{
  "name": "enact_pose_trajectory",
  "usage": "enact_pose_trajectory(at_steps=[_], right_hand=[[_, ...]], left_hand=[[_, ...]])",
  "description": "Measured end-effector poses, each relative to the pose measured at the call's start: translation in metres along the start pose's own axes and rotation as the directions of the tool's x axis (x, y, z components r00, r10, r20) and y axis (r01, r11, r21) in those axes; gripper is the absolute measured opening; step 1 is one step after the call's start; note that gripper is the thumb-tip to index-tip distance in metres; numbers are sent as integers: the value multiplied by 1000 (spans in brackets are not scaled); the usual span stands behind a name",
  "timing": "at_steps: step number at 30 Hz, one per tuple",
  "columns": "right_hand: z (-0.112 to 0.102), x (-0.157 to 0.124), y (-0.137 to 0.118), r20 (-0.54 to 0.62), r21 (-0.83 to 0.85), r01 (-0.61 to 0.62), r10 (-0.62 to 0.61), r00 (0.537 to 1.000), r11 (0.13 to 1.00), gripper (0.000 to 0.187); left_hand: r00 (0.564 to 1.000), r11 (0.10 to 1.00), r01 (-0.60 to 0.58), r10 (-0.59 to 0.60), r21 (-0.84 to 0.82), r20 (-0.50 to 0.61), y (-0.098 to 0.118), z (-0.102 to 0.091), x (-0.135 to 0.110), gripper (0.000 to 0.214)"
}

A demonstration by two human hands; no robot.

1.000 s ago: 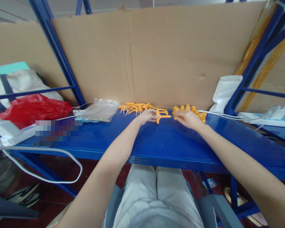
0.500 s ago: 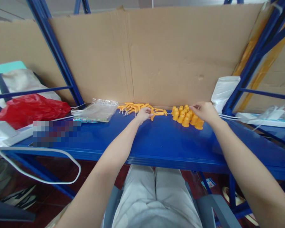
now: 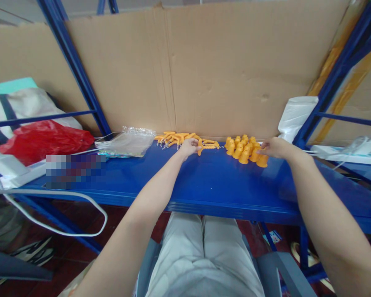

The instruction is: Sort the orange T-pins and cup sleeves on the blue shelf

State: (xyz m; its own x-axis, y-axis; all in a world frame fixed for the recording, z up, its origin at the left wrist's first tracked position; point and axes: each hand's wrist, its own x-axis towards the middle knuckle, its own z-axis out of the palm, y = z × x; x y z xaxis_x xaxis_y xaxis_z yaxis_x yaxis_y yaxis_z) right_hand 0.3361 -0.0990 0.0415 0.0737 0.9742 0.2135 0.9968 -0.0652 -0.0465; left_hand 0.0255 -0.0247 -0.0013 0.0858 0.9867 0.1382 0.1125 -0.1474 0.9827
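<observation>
My left hand (image 3: 190,148) is closed on an orange plastic piece (image 3: 200,147), a short bar standing across a ribbed stem that points right. A thin metal chain (image 3: 221,147) trails from its far end toward the cups. Just behind that hand lies a pile of similar orange pieces (image 3: 173,137) with small chains. To the right stand several orange plastic cups (image 3: 243,156) in close rows, wide end down. My right hand (image 3: 275,147) is at their right edge, its fingers bent and pinching the top of one orange cup (image 3: 262,161).
Clear plastic bags (image 3: 132,142) lie left of the pile on the blue shelf (image 3: 204,185). Cardboard (image 3: 219,74) stands behind. A red bag (image 3: 49,140), power strip (image 3: 24,175) and white cable (image 3: 92,198) are at left. White packaging (image 3: 297,115) leans at right.
My right hand has moved a little right and down, from behind the cups to the cup at their right edge. The left hand keeps its hold on the orange piece.
</observation>
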Motion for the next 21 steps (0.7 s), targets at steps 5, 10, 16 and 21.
enact_pose_trajectory(at_steps=[5,10,16,21], right_hand=[[4,-4,9,235,59,-12,-2,972,998,26],[12,-8,8,388,266,-102,-10,922,959,13],[11,-12,5,402,330,-133,-12,916,934,12],[11,-10,7,358,372,-60,-83,930,926,16]], left_hand=[[1000,999,1,-1,40,-10,1,0,-1,24],[1000,999,1,-1,40,1,0,-1,1,26],[1000,1000,6,-6,14,6,-2,-2,4,27],[1000,1000,9,-9,30,1,-3,-3,5,28]])
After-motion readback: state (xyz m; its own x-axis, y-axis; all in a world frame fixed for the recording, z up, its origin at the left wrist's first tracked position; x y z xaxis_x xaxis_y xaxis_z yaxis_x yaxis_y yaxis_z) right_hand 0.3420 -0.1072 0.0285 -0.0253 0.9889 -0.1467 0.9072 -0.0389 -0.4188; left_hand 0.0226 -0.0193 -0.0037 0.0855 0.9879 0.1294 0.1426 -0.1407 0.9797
